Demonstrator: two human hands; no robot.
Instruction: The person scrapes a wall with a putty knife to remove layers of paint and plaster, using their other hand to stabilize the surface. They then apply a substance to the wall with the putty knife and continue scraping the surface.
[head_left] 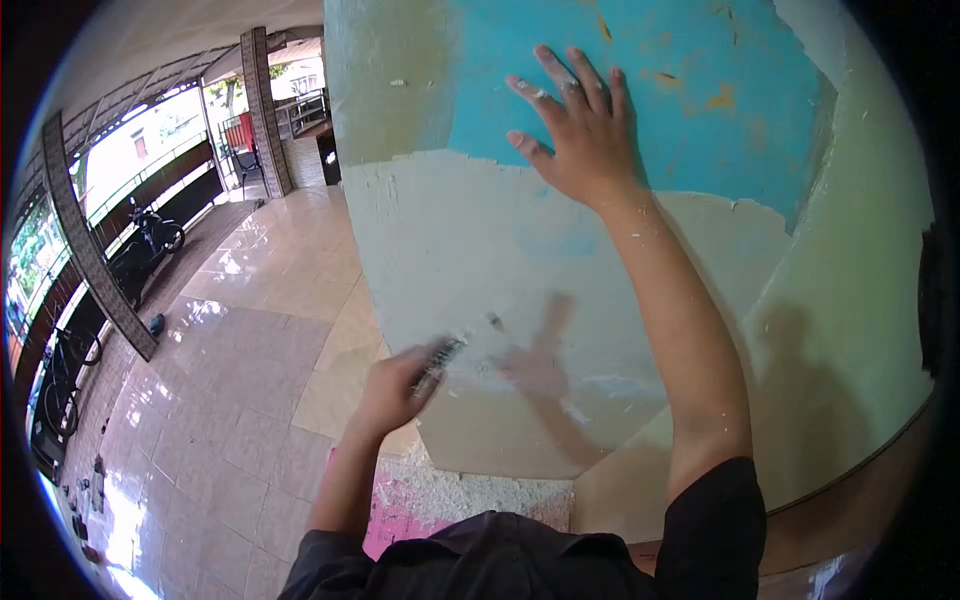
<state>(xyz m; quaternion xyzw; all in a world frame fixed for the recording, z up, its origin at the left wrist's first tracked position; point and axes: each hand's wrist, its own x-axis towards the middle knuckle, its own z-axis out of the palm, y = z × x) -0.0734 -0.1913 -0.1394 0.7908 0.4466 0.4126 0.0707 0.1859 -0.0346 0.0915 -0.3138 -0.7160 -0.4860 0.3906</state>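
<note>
Head view: a dark, blurred tool (438, 364) is clasped by the left hand (393, 388) near the lower left edge of the wall (430, 230), while the right hand (590, 145) is spread over turquoise paint (700, 130).

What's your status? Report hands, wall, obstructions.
Left hand gripping blurred tool at wall. Right hand spread on turquoise patch. Pale flakes litter pink sheet below; nothing visibly blocking.

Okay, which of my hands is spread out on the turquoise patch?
Your right hand, the upper one, lying open on the turquoise patch; your left hand is lower, closed around a dark object, blurred.
</note>
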